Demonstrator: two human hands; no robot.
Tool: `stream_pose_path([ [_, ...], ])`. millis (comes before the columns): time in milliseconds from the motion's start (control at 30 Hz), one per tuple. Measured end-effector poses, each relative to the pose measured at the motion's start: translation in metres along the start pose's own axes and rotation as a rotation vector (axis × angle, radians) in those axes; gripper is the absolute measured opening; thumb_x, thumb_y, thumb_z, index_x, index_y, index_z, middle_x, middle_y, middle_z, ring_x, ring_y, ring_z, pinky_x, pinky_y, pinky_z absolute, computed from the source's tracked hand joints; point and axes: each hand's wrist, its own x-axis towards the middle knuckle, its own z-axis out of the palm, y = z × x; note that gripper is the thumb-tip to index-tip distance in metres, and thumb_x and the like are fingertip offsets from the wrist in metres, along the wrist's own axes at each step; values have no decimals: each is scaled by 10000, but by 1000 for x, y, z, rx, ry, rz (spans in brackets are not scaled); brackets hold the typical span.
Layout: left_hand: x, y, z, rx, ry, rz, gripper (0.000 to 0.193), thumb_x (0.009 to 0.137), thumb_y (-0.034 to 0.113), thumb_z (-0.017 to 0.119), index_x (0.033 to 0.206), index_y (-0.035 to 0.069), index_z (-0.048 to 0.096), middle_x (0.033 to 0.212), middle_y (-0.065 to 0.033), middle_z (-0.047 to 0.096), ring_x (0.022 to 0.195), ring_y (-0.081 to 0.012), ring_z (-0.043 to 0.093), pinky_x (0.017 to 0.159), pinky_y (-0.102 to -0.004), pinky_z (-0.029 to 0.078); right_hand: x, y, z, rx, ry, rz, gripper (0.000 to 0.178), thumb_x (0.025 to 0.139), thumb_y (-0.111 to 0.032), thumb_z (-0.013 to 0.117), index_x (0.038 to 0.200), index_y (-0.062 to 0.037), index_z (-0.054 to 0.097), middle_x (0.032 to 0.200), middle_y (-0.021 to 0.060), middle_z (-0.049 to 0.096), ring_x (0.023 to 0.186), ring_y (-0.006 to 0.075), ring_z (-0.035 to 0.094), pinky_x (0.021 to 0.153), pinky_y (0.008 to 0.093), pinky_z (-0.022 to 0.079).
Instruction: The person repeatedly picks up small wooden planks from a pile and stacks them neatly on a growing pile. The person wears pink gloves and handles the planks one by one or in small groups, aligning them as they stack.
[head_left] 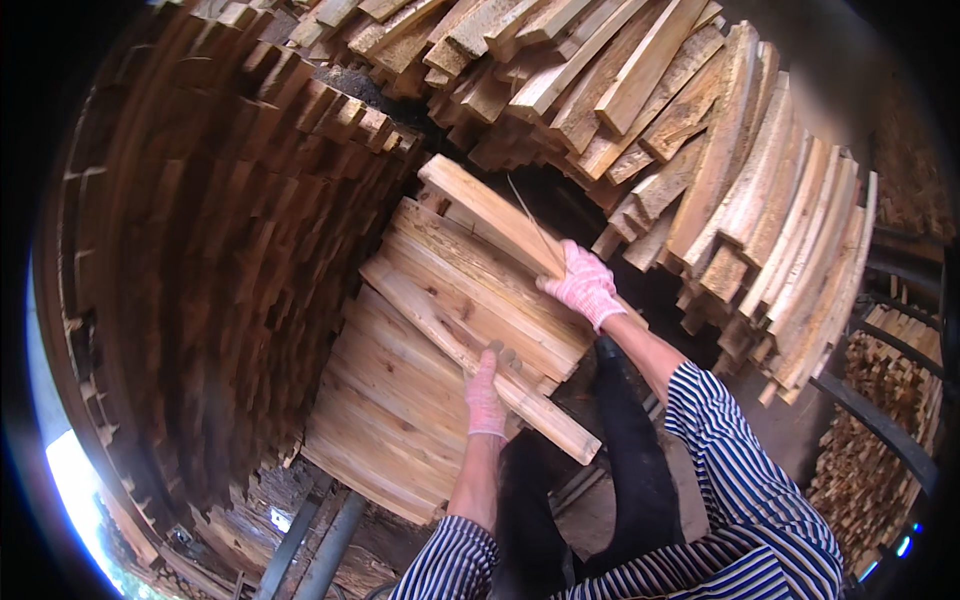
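Head view, left fingers (488, 365) clasping one board (545, 415), right fingers (572, 268) clasping a plank (490, 213), wood stack (375, 400) beneath

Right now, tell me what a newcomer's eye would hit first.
First, just below centre, the pink-gloved left hand grips a pale board; up and right of it, the right hand holds a second board. Next, a tall, dark wood stack fills the left side. Then a fan of sticks spreads across the top and upper right.
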Motion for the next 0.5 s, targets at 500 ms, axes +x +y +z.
stream_pose_path([
  [500,90,-19,-11,-40,40,-28,726,1018,563,540,1495,22,458,1392,-134,589,1215,-236,587,1046,-384,482,100,23,48,-95,-147,-286,809,960,-539,554,1545,-32,320,1482,244,494,1351,390,511,1100,480,425],
])
